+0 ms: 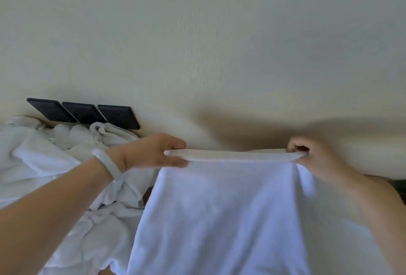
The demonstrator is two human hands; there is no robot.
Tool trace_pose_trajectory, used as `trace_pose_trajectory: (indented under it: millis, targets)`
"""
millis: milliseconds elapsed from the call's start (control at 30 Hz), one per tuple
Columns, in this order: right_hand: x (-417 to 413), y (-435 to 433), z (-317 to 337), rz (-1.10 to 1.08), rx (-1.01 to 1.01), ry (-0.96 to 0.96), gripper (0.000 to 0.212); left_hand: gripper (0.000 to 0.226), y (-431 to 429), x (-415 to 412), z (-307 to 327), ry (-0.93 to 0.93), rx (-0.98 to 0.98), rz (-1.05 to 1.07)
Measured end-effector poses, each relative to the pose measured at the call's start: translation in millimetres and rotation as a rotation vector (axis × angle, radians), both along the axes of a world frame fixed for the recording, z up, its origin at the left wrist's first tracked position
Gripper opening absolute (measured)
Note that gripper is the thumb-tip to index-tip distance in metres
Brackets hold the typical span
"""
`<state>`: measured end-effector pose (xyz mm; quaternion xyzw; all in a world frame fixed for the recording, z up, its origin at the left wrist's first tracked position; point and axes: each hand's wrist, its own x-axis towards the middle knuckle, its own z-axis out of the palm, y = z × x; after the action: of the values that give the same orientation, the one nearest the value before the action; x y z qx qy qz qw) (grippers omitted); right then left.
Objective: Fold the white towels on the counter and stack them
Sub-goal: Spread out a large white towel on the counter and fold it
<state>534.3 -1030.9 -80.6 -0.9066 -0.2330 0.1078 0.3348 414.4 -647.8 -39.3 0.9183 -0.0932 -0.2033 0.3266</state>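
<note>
Your left hand [153, 153] and right hand [312, 158] each pinch a top corner of the towel [219, 208], stretched taut between them so it hangs flat for a clean fold. The unfolded towels [55, 153] lie heaped at your left, below the black wall plates [83, 113].

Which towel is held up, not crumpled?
The towel hanging flat, its top edge pinched between left hand and right hand. The others lie crumpled in a heap at left.
</note>
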Motion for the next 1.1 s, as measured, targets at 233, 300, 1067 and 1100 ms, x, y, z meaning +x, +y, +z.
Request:
trace_pose_trajectory:
  millis: [233, 300, 1067, 1100]
  targets:
    - [3, 23, 19, 0.077, -0.087, -0.085, 0.054, 0.032, 25, 18, 65, -0.213, 0.947, -0.187]
    - [5, 30, 15, 0.130, -0.185, -0.080, 0.049, 0.030, 23, 15, 66, -0.301, 1.080, -0.200]
    - [-6, 75, -70, -0.581, 0.343, 0.136, 0.023, 0.009, 21, 19, -47, -0.328, 0.768, 0.525]
    - [-8, 78, -76, -0.537, 0.280, 0.072, 0.018, 0.008, 22, 19, -52, -0.332, 0.739, 0.552]
